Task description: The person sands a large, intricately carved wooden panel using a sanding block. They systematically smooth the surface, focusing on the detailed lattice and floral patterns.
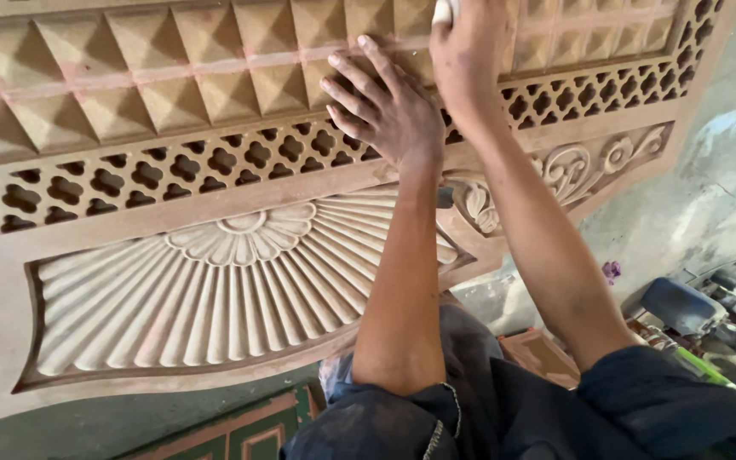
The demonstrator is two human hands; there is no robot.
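A large carved wooden panel fills the view, with a pyramid-stud field on top, a pierced lattice band below it, and a fan-shaped fluted carving at the bottom. My left hand lies flat, fingers spread, on the studs and lattice near the middle. Just to its right, my right hand presses a small pale pad against the stud field at the frame's top edge; most of the pad is hidden by the fingers.
A scroll carving runs along the panel's right end. Power tools and cans lie on the dusty floor at the right. A green and brown framed board lies below the panel.
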